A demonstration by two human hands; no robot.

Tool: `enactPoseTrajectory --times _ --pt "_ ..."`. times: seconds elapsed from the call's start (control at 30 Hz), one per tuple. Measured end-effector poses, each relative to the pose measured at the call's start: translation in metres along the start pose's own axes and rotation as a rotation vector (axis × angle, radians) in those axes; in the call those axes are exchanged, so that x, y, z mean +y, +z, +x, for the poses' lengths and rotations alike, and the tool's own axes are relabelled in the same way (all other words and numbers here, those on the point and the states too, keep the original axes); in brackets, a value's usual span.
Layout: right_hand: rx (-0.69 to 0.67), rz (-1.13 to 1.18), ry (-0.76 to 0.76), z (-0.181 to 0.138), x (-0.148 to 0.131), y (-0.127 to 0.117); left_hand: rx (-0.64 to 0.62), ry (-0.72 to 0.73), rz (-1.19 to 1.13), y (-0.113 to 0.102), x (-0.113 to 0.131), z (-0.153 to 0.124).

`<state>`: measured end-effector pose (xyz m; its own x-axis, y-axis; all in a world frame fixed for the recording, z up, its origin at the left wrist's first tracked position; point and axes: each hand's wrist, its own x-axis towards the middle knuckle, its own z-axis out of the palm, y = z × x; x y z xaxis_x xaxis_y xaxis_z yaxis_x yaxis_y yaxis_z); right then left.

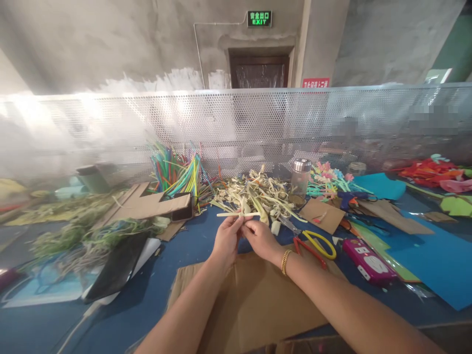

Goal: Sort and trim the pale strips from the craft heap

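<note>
My left hand (225, 239) and my right hand (261, 239) meet above a blue table (199, 236), fingers closed. Together they hold a pale yellow strip (236, 214) that lies level across the fingertips and sticks out to both sides. A gold bracelet (285, 261) circles my right wrist. Just beyond the hands lies a heap of pale curled strips (258, 194). Under my forearms rests a sheet of brown cardboard (254, 300).
Scissors with yellow and red handles (317, 244) lie right of my hands, then a pink power strip (368, 263). A glass jar (300, 178), coloured straws (177, 172), cardboard pieces (143, 204), a dark tablet (118, 268) and blue paper sheets (435, 260) crowd the table. A perforated metal screen (258, 123) runs behind.
</note>
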<state>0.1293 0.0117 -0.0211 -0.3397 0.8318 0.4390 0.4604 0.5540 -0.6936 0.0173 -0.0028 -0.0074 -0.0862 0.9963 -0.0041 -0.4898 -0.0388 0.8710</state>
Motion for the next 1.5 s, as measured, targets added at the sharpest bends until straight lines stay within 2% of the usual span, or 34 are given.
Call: enactPoseTrajectory --times 0.17,0.37,0.57,0.7,0.87,0.97,1.1,1.23,1.37,1.4,1.5 --pt "-0.005 -0.015 -0.084 -0.003 -0.003 0.005 0.039 0.024 0.032 -0.006 0.006 0.002" --pt "0.004 0.0 -0.118 -0.006 -0.006 0.007 0.033 0.016 0.047 -0.01 0.011 0.002" --pt "-0.011 -0.011 -0.077 -0.003 0.0 0.003 -0.016 -0.004 0.106 -0.011 0.012 0.004" --pt "0.069 -0.146 -0.024 0.002 0.011 -0.01 -0.046 -0.052 0.101 -0.011 0.014 0.006" --pt "0.024 -0.369 -0.035 0.006 0.015 -0.029 0.076 -0.093 0.053 -0.016 0.02 0.011" --pt "0.007 -0.525 -0.102 0.007 0.012 -0.038 0.14 -0.024 0.094 -0.02 0.021 0.012" --pt "0.035 -0.584 -0.164 0.008 0.007 -0.048 0.083 0.068 0.259 -0.019 0.016 0.01" --pt "0.082 -0.608 -0.191 0.007 0.002 -0.054 0.019 0.055 0.244 -0.015 0.01 0.009" --pt "0.372 -0.594 -0.122 0.002 -0.008 -0.049 0.085 0.038 0.153 -0.018 0.006 0.012" --pt "0.398 -0.588 -0.109 0.0 -0.01 -0.045 0.105 0.042 0.134 -0.019 0.005 0.013" --pt "0.268 -0.549 -0.109 -0.004 -0.012 -0.027 0.123 0.036 0.11 -0.02 0.004 0.014"
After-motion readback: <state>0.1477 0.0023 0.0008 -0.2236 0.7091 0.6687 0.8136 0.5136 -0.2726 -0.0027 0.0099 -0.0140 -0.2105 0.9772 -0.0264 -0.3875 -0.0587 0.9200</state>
